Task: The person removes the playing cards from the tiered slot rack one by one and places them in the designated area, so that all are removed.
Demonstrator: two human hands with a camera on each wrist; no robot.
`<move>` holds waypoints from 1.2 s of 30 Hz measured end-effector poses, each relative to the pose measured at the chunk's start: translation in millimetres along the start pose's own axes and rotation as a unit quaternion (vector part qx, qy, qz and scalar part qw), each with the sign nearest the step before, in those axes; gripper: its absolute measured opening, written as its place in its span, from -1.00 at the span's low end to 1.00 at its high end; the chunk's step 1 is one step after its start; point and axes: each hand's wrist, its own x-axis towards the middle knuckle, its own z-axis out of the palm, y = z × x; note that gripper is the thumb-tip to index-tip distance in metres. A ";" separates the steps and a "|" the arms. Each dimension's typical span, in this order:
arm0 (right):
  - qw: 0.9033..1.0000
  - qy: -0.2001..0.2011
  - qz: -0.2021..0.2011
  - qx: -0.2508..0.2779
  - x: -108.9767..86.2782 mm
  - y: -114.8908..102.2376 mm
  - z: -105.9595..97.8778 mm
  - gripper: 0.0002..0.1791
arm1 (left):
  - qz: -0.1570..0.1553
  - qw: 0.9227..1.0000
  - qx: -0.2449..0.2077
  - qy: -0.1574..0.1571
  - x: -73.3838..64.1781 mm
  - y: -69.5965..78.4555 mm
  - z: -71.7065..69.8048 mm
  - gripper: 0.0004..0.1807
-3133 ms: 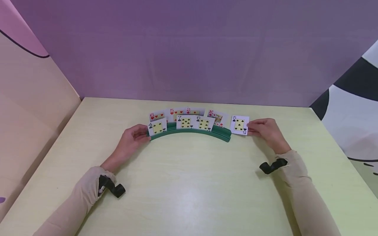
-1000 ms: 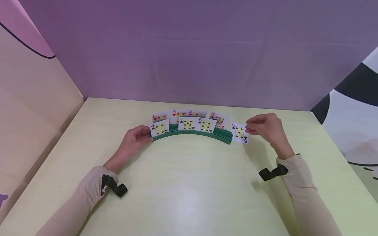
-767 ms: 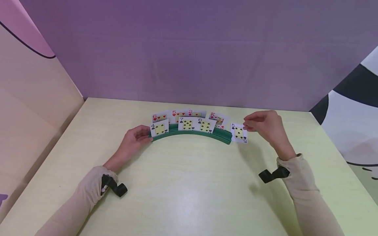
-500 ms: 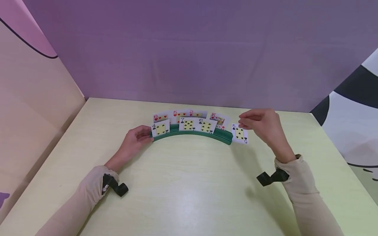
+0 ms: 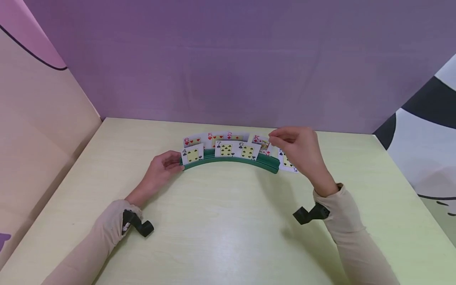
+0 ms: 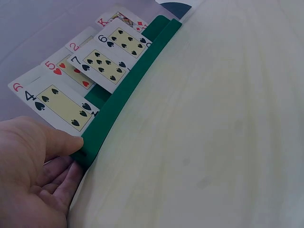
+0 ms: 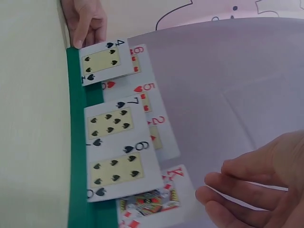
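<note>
In the head view a curved green card holder (image 5: pixel 231 159) holds two rows of playing cards. Its front row has the four of spades (image 6: pixel 61 107), seven of spades (image 5: pixel 225 150) and six of spades (image 5: pixel 247 151). Behind stand the six of hearts (image 5: pixel 192 140), five of hearts (image 5: pixel 215 137), a red two (image 5: pixel 236 136) and the king of diamonds (image 7: pixel 154 202). My left hand (image 5: pixel 162 170) pinches the holder's left end. Beside the king, my right hand (image 5: pixel 301 152) hovers with loosely bent fingers and nothing between them. It partly covers the five of spades (image 5: pixel 286 162).
The five of spades lies against the holder's right end on the pale wooden table (image 5: pixel 213 221). A purple partition (image 5: pixel 228 63) rises behind the table's far edge. Each sleeve carries a black wrist camera, such as the left one (image 5: pixel 139 225).
My right hand has let go of the five of spades, which now lies at the holder's right end. That hand rose and moved left to the king. My left hand has kept its grip.
</note>
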 end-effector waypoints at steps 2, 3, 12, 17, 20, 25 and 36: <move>1.000 -0.003 -0.010 -0.005 1.5 1.0 6.9 -0.86 | 0.000 1.000 0.001 -0.002 0.3 -0.5 -0.6 -0.57; 1.000 -0.005 -0.014 -0.008 2.1 1.9 10.3 -0.85 | -0.001 1.000 0.001 -0.003 0.1 -0.2 -0.9 -0.57; 0.996 -0.019 -0.051 -0.077 1.8 7.7 32.8 -0.82 | -0.004 1.000 0.003 -0.008 0.1 2.4 -4.2 -0.57; 0.994 -0.026 -0.050 -0.099 2.6 7.6 41.2 -0.84 | -0.011 1.000 0.010 -0.006 -0.6 4.2 -7.4 -0.57; 0.992 -0.041 -0.045 -0.110 3.1 8.6 45.0 -0.86 | -0.013 1.000 0.002 -0.004 -1.3 4.1 -7.9 -0.57; 0.990 -0.049 -0.050 -0.120 1.8 12.7 49.9 -0.88 | -0.015 1.000 -0.004 -0.005 -1.8 2.0 -6.8 -0.57; 0.989 -0.017 -0.051 -0.136 -0.7 12.6 54.0 -0.93 | -0.005 1.000 0.003 -0.006 -1.1 1.1 -6.8 -0.57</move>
